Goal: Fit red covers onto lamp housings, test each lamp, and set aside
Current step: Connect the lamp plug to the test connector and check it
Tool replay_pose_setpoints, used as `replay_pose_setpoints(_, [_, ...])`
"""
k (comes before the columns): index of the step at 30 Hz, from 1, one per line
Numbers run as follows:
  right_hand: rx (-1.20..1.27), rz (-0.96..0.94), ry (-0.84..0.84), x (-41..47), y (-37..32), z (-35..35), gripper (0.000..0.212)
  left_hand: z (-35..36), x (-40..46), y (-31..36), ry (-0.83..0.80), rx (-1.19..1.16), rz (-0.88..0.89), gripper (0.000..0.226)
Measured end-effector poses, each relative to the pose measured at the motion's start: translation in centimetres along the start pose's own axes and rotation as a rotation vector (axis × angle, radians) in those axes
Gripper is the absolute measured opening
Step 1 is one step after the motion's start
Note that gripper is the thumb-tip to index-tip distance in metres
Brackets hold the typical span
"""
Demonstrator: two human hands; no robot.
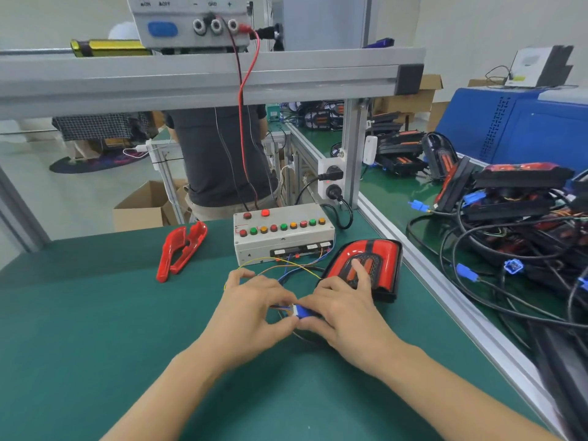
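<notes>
Here, both hands (254,308) (342,310) pinching blue connector (304,312), lamp (366,265) beside tester box (281,232)

Desk (95,329): matt green mat, smooth. Lamp (366,265) at 1 o'clock: glossy red plastic w/ black trim. Loose red covers (179,249) at 11: shiny plastic. Test box (283,232): dull off-white plastic. Frame rail (206,78): brushed alu. Cardboard box (143,208), plain brown.

two bare forearms, no sleeves in view. left hand (251,313) and right hand (345,313) bare: no gloves, rings, watch.
</notes>
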State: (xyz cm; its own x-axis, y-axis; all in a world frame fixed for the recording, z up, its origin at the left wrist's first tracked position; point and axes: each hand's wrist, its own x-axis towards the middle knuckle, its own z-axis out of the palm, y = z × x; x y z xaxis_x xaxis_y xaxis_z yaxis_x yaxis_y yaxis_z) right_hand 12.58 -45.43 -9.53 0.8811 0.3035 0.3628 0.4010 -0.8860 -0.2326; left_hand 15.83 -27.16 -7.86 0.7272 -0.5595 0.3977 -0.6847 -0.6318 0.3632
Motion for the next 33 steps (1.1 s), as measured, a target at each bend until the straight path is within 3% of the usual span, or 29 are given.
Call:
replay_pose_setpoints(11, [-0.151,-0.039,-0.035,0.1,-1.2,-0.4,0.030,-0.9,0.5,-0.6,-0.080,0.093,0.050,0.029])
replay_pose_setpoints(18, [-0.248,-0.019,0.032,0.5,-1.9,0.2,0.016,-1.2,0.3,-0.8,-0.048,0.150,0.045,0.022])
replay_pose_setpoints(25, [-0.280,-0.019,0.062,0.5,-2.1,0.2,0.015,-1.5,0.4,-1.8,-0.068,0.074,0.070,0.021])
replay_pose_setpoints(30, [-0.285,-0.017,0.084,0.6,-2.1,0.2,0.016,-1.2,0.2,-1.8,-0.035,0.028,0.071,0.021])
replay_pose_setpoints(33, [-0.293,0.019,0.099,0.2,-0.8,-0.1,0.016,-2.0,-0.5,-3.7,0.067,0.016,-0.013,0.018])
